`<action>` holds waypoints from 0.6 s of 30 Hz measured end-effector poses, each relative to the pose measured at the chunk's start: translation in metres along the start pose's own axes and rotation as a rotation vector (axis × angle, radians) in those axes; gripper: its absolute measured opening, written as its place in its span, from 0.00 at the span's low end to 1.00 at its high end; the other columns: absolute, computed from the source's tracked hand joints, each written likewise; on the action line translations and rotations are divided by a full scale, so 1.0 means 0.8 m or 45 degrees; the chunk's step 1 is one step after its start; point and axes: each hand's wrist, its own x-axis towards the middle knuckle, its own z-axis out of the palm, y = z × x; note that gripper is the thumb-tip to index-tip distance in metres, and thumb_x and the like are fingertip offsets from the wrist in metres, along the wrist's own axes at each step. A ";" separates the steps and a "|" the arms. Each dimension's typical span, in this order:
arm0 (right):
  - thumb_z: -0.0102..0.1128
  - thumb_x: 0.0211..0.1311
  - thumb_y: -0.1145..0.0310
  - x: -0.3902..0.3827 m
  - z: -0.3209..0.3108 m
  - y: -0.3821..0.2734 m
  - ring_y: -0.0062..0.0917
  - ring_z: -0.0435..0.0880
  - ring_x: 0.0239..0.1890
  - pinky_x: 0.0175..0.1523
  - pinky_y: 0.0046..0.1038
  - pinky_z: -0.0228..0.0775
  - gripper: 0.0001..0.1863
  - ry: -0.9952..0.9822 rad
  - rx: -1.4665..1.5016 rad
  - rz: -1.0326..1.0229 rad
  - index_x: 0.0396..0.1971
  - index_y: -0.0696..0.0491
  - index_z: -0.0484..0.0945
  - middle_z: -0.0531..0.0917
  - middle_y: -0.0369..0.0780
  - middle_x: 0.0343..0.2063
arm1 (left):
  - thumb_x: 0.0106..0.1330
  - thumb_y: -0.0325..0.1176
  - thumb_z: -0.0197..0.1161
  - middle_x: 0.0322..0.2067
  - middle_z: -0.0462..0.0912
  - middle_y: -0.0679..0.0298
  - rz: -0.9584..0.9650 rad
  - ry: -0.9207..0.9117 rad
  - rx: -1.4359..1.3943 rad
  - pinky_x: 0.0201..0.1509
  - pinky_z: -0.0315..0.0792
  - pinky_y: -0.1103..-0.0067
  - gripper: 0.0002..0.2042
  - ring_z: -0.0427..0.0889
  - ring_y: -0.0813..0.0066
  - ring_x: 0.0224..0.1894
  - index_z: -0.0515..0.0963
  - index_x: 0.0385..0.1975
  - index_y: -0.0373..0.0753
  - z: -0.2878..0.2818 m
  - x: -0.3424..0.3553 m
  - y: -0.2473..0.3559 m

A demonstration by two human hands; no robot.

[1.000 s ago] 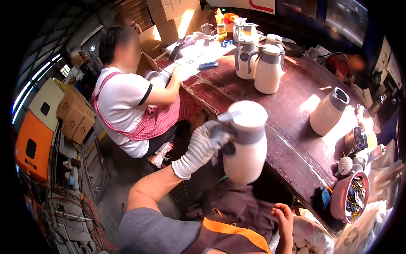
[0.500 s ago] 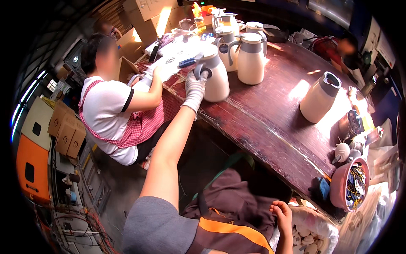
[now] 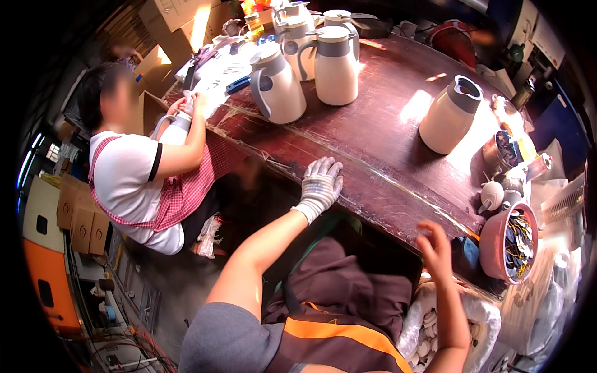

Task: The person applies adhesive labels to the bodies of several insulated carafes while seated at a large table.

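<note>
My left hand, in a pale striped work glove, is over the near edge of the dark red table, with its fingers stretched out and nothing in them. Bare and slightly blurred, my right hand is raised by the table's near edge, fingers apart and loosely bent, holding nothing. Beyond the left hand stands a cream jug with a grey top and handle. Close to it is another cream jug, with several more behind. A lidless jug stands alone to the right, its grey rim uncovered.
A pink bowl of small mixed parts sits at the table's right edge. Below it is a plastic-lined container of pale round pieces. At left, a co-worker in a checked apron handles a jug. Another person is across the table.
My left hand has let go of the jug's handle and drawn back toward me. The jug stays on the table. My right hand has risen toward the table edge.
</note>
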 end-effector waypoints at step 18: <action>0.58 0.59 0.48 0.333 -0.093 -0.143 0.39 0.79 0.46 0.50 0.40 0.72 0.26 0.753 -1.667 -0.155 0.46 0.55 0.77 0.80 0.45 0.43 | 0.51 0.35 0.60 0.47 0.78 0.57 0.017 0.134 -0.174 0.61 0.65 0.62 0.16 0.74 0.57 0.54 0.76 0.42 0.41 -0.005 -0.003 -0.007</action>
